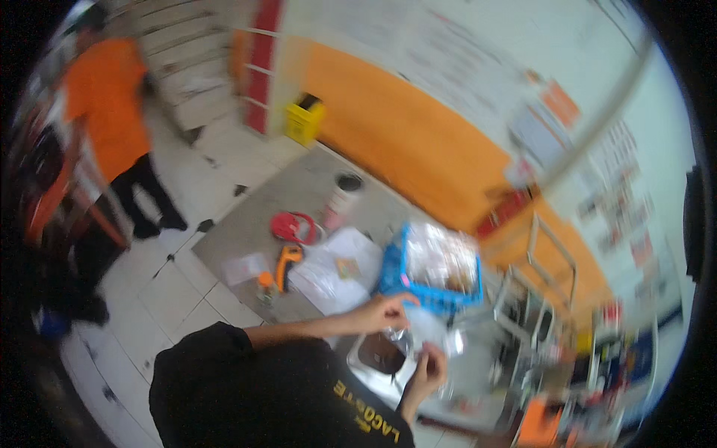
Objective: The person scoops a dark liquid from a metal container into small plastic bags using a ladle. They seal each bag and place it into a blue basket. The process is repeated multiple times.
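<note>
My left hand [382,313] reaches across the table with its fingers pinched together. Closer to me, my right hand [428,367] is closed too, thumb against fingers. Between them stretches a thin, clear piece of plastic [429,325], apparently a bag, pinched by both hands; blur hides its exact edges. Under the hands sits a pale device with a dark, rounded top [381,354], which looks like a small scale. Just beyond my hands stands a blue crate [429,293] filled with clear-wrapped packages [446,257].
Left on the grey table [254,201] lie a white plastic bag [340,272], an orange-and-black handheld device [287,263], a small bottle [266,287], a red roll-like item [293,227] and a tumbler [343,198]. A person in orange [112,104] stands far left. Cluttered shelves [597,373] are at right.
</note>
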Demonstrator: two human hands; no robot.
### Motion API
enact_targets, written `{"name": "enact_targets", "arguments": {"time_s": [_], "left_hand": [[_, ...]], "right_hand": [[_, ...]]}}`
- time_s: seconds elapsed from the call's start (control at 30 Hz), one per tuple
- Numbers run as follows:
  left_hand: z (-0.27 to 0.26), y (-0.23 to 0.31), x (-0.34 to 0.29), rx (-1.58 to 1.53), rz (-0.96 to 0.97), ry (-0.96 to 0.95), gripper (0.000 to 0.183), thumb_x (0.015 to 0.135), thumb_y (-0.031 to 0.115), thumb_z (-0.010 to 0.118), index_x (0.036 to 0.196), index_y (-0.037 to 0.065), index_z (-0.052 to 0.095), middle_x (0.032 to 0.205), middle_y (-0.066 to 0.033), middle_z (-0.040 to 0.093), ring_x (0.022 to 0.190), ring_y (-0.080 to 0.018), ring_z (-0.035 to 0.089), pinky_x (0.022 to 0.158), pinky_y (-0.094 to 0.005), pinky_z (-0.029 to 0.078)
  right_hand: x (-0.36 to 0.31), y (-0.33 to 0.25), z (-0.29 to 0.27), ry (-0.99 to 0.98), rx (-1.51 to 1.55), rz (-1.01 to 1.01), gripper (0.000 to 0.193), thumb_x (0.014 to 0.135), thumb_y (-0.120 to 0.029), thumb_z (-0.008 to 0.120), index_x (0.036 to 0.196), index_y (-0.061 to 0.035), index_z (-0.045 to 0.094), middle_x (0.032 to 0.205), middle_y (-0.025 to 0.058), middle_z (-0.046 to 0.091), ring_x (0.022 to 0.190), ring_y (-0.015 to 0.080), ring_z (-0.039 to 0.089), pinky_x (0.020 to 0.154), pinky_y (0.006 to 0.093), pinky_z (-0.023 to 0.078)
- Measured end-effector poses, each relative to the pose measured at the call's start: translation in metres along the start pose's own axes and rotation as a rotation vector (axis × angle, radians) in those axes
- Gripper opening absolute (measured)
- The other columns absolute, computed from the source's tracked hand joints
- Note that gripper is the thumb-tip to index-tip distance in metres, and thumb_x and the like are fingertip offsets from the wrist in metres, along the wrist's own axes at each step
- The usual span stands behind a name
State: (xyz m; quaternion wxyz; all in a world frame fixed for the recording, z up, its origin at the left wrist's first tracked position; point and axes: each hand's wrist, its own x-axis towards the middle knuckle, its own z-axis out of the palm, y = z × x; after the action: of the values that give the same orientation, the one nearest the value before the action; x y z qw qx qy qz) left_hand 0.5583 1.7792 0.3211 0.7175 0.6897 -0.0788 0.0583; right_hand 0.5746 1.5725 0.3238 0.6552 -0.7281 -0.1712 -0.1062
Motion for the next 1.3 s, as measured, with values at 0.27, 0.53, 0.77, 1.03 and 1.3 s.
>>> {"name": "enact_targets", "arguments": {"time_s": [0.27,0.53,0.77,1.03,1.3], "left_hand": [[-0.039,0.003,-0.053,0.147,0.080,0.393,0.048,0.092,0.015,0.066,0.135,0.006,0.046,0.094,-0.0077,0.065,0.088,-0.0161,0.062,0.081,-0.0323,0.050],[-0.048,0.017,-0.097,0.282,0.030,0.637,0.050,0.092,0.015,0.065,0.138,0.007,0.044,0.093,-0.0111,0.069,0.088,-0.0194,0.066,0.080,-0.0376,0.051],[-0.052,0.001,-0.094,0.097,-0.020,0.551,0.050,0.091,0.014,0.067,0.136,0.009,0.047,0.092,-0.0104,0.069,0.083,-0.0193,0.067,0.076,-0.0356,0.050],[-0.067,-0.015,-0.089,0.684,0.218,0.533,0.058,0.084,0.023,0.073,0.135,0.007,0.048,0.122,-0.0144,0.059,0.102,-0.0279,0.062,0.086,-0.0383,0.050],[-0.040,-0.010,-0.081,0.800,0.304,0.203,0.076,0.074,0.036,0.076,0.140,0.013,0.047,0.139,-0.0114,0.050,0.133,-0.0305,0.041,0.111,-0.0513,0.027]], "right_hand": [[0.032,-0.018,0.056,-0.478,-0.138,0.005,0.034,0.095,-0.028,0.062,0.110,0.0020,0.067,0.110,0.0195,0.066,0.096,0.0359,0.061,0.089,0.0429,0.049],[0.049,0.031,0.085,-0.862,-0.118,-0.142,0.018,0.087,0.000,0.066,0.104,0.0057,0.068,0.091,0.0128,0.067,0.076,0.0161,0.063,0.060,0.0261,0.050],[0.037,0.013,0.077,-0.836,0.026,0.141,0.036,0.083,0.001,0.071,0.118,0.0092,0.064,0.077,0.0088,0.069,0.064,0.0112,0.060,0.059,0.0236,0.048],[0.039,0.013,0.072,-0.849,-0.266,-0.160,0.050,0.075,-0.003,0.077,0.122,0.0062,0.063,0.077,0.0078,0.064,0.065,0.0147,0.056,0.060,0.0272,0.046],[0.033,0.012,0.080,-0.752,-0.324,-0.515,0.044,0.074,-0.014,0.079,0.115,-0.0021,0.068,0.082,0.0112,0.053,0.066,0.0235,0.053,0.058,0.0368,0.045]]}}
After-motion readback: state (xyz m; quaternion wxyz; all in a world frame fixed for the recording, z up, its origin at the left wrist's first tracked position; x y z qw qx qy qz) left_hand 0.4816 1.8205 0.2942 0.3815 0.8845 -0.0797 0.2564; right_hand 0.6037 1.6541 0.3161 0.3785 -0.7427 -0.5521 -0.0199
